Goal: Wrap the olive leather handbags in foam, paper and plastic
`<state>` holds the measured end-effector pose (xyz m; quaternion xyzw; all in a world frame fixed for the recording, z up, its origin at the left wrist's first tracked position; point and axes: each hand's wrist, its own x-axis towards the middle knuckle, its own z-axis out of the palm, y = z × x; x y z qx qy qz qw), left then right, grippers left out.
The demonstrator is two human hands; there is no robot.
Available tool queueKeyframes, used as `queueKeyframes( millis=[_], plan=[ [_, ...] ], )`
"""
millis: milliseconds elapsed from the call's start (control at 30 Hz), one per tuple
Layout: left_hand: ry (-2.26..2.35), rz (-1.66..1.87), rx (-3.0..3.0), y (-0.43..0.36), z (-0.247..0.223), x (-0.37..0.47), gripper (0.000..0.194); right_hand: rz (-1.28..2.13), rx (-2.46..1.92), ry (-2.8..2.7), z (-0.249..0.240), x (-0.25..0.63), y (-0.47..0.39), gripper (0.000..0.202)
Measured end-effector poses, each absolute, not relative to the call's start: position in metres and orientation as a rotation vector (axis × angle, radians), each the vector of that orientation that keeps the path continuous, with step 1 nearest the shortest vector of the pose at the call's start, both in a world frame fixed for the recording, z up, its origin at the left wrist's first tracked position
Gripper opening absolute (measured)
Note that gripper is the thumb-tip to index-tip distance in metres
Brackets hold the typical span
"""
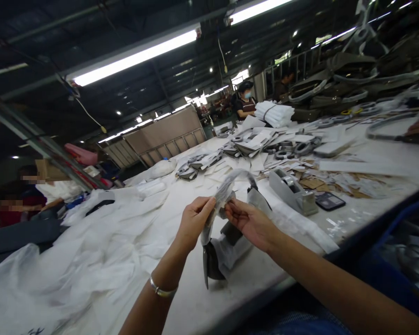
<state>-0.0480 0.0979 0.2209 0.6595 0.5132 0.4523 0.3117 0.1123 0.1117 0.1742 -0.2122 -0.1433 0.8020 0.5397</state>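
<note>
Handle [226,183] of grey bag [214,263] arches up btwn 2 hands, looks film-wrapped; bag sits below on worktop [190,279], near front edge. L grip [194,217] closed, thumb & fingers pinching handle's L side. R grip [248,224] bunched at handle's inner side, fingertips curled; can't tell what it's got. Forearms reach fwd, converging; bracelet [162,289] on L wrist.

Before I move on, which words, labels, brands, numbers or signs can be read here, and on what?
No text can be read.
Dark mark on the white sheeting, bottom left: cut off at the edge, unreadable.
Flat dark object on the table, right: any print too small to read.
</note>
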Motion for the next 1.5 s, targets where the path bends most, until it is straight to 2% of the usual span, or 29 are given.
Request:
queueKeyframes(
  millis=[167,333,500,700,867,1000,1167,1267,1367,1433,1500],
  plan=[
    [1.420,1.173,1.717,0.105,0.224,-0.048,0.047,1.943,-0.350,-0.269,0.181,0.112,0.109,0.005],
    [1.305,0.854,1.744,0.107,0.230,-0.047,0.041,1.889,-0.327,-0.287,0.180,0.113,0.108,0.022],
    [1.317,0.774,1.796,0.108,0.238,-0.047,0.040,1.711,-0.434,-0.581,0.177,0.116,0.113,0.031],
    [1.309,0.841,1.646,0.110,0.225,-0.046,0.047,1.438,-0.544,-0.899,0.172,0.123,0.116,0.038],
    [1.320,0.826,1.608,0.110,0.218,-0.045,0.045,1.521,-0.456,-0.709,0.170,0.119,0.116,0.044],
    [1.282,0.834,1.642,0.110,0.220,-0.043,0.044,1.597,-0.371,-0.545,0.167,0.110,0.116,0.040],
    [1.270,0.883,1.584,0.110,0.215,-0.048,0.050,1.647,-0.411,-0.878,0.159,0.131,0.119,0.050],
    [1.288,0.986,1.442,0.113,0.209,-0.058,0.050,1.426,-0.600,-1.186,0.149,0.180,0.137,0.047],
    [1.330,1.139,1.215,0.120,0.206,-0.064,0.053,0.926,-0.966,-1.315,0.137,0.248,0.178,0.042],
    [1.345,1.227,1.121,0.124,0.208,-0.062,0.056,0.555,-1.356,-1.478,0.128,0.293,0.213,0.040],
    [1.347,1.266,1.098,0.125,0.210,-0.056,0.055,0.436,-1.499,-1.530,0.119,0.330,0.250,0.034]
  ],
)
